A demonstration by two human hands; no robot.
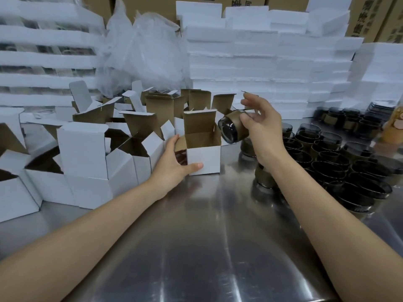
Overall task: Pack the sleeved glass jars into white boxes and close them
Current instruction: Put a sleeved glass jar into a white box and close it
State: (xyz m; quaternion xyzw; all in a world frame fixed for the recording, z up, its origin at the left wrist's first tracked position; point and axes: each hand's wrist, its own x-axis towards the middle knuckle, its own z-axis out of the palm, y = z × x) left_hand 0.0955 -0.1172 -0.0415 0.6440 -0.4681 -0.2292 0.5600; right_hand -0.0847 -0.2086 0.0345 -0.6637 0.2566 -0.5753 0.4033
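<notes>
while clamping the white box (204,158) with the left hand (174,162), thumb on its front face and fingers curled round the left wall, pinching a sleeved jar (231,129) in the right hand (259,125), some fingers lifted loose. hovering it tilted at two o'clock of the box's open top, dark base leading, not yet inside. seemingly working mid-batch: closed boxes (250,62) stacked at twelve o'clock, open boxes (82,153) waiting at nine, many jars (338,162) crowded at three. handling smooth dark round glass, brown card sleeves, matte white card lined brown, on a glossy streaked steel table (196,236).
</notes>
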